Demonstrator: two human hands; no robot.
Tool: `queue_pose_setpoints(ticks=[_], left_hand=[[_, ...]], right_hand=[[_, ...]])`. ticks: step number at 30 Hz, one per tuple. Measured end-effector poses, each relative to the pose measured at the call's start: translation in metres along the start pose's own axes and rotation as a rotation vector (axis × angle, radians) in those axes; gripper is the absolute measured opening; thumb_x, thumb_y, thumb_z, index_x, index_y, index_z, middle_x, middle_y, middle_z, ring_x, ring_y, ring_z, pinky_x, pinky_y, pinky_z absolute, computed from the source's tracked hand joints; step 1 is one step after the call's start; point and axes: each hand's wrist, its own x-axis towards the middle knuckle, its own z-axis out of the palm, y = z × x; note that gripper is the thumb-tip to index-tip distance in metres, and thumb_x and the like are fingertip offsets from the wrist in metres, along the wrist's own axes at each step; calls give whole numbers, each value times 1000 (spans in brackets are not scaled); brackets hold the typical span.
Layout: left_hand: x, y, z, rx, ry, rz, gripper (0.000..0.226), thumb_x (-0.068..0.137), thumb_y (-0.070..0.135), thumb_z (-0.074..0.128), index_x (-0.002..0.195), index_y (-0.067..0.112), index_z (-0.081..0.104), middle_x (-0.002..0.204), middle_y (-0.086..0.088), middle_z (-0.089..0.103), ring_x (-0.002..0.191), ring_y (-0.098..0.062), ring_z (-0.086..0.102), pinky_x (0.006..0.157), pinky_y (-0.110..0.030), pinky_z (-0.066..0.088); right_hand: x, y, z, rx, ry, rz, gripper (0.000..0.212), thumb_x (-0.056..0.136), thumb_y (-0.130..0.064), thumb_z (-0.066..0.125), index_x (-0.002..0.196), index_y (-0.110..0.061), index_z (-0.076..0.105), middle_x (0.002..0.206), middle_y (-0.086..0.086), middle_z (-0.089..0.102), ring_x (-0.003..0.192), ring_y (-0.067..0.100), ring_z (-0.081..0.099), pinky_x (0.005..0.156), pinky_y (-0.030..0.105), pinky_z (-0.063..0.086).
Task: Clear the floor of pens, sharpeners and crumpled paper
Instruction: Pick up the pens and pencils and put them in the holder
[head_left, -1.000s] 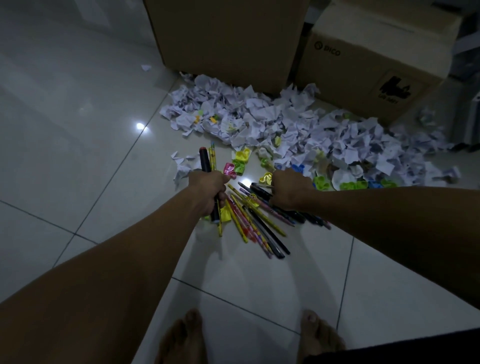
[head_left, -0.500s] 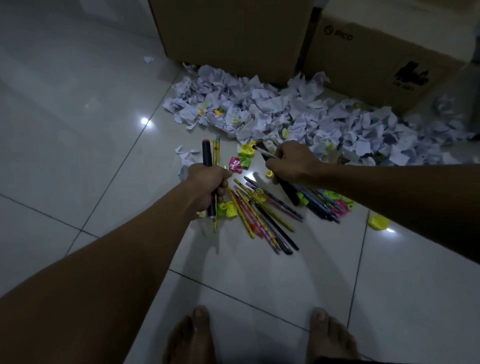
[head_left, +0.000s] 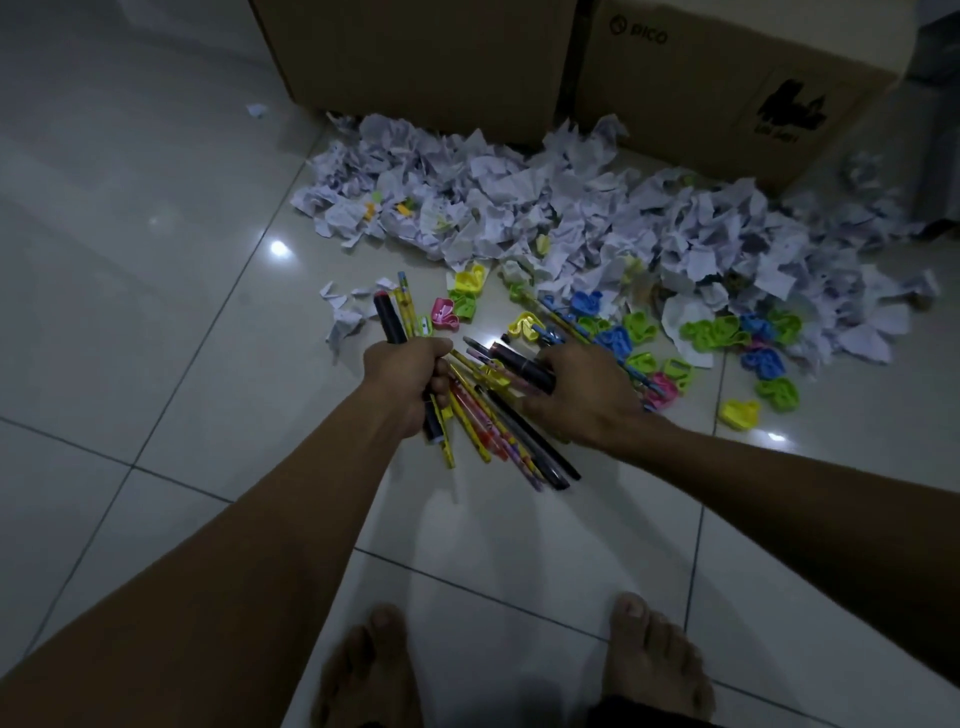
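Note:
My left hand (head_left: 413, 382) grips a bundle of pens (head_left: 400, 319), a thick black marker and yellow ones sticking out above and below the fist. My right hand (head_left: 582, 395) holds a black marker and a few more pens against a loose fan of pens (head_left: 511, 434) just right of the left fist. Colourful plastic sharpeners (head_left: 711, 332) in green, blue, yellow and pink lie scattered on the tiles to the right. A wide heap of crumpled paper (head_left: 545, 208) stretches behind them.
Two large cardboard boxes (head_left: 426, 57) (head_left: 727, 78) stand behind the paper heap. A few paper scraps (head_left: 343, 312) lie left of the pens. My bare feet (head_left: 369, 670) (head_left: 654, 660) stand on the glossy tiled floor (head_left: 130, 260) at the bottom.
My right hand came back down from near the paper heap to the pens beside the left fist, bringing pens along. More sharpeners show on the right. The left hand kept its bundle.

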Motion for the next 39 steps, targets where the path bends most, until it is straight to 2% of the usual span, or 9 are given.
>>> queue_pose_setpoints(ticks=[5, 13, 19, 23, 26, 29, 33, 36, 39], left_hand=[[1, -2, -13, -25, -1, 23, 26, 88, 9, 64, 68, 13, 49, 42, 1, 39, 32, -12, 30, 40, -21, 30], [-2, 1, -25, -46, -5, 34, 17, 88, 10, 64, 76, 12, 52, 47, 1, 40, 33, -11, 29, 39, -19, 29], [-5, -3, -24, 42, -37, 59, 7, 87, 9, 64, 89, 5, 58, 52, -4, 47, 34, -12, 36, 39, -20, 33], [-1, -22, -15, 268, 93, 138, 17, 80, 13, 70, 72, 4, 58, 57, -10, 55, 39, -18, 45, 44, -25, 40], [4, -33, -8, 478, 289, 220, 31, 72, 32, 74, 82, 4, 64, 74, -14, 68, 62, -29, 65, 61, -39, 58], [5, -31, -2, 579, 379, 289, 41, 74, 37, 77, 92, 5, 60, 95, -15, 65, 85, -33, 65, 75, -44, 58], [8, -22, 1, 652, 415, 284, 43, 74, 33, 77, 102, 7, 58, 106, -14, 60, 93, -35, 62, 82, -43, 55], [17, -20, 1, 616, 412, 245, 33, 76, 23, 72, 100, 6, 56, 106, -17, 61, 94, -36, 62, 81, -41, 56], [19, -17, -2, 466, 301, 232, 25, 73, 22, 68, 86, 2, 60, 83, -15, 63, 68, -31, 63, 59, -36, 57]], right_hand=[[7, -7, 22, -89, 64, -6, 40, 73, -50, 74, 69, -17, 53, 70, 1, 51, 63, 19, 53, 57, 29, 44], [15, -11, 35, -33, 25, 84, 22, 82, -32, 68, 80, -12, 59, 76, 3, 57, 75, 28, 62, 60, 33, 47], [17, -9, 21, 33, 10, 105, 23, 85, -30, 61, 69, -16, 54, 62, 0, 53, 62, 23, 58, 57, 32, 47], [15, -5, 7, 298, 21, 203, 16, 88, -27, 58, 78, -17, 66, 66, 0, 69, 62, 17, 67, 63, 33, 55], [6, -2, 3, 576, -24, 284, 24, 93, -17, 55, 70, -16, 61, 61, 0, 68, 58, 12, 66, 59, 31, 52], [-8, -6, -5, 796, -104, 297, 25, 97, -8, 51, 73, -6, 57, 60, 6, 58, 51, 13, 56, 52, 27, 48], [-24, -5, -5, 955, -169, 284, 19, 98, -9, 51, 84, 1, 58, 62, 9, 60, 50, 22, 60, 48, 30, 51], [-28, -1, -1, 928, -163, 281, 21, 99, -10, 51, 86, 6, 58, 59, 6, 62, 45, 19, 57, 44, 27, 47], [-26, 1, 3, 917, -147, 314, 17, 97, -7, 49, 82, -2, 52, 66, 14, 54, 47, 20, 53, 45, 29, 45]])
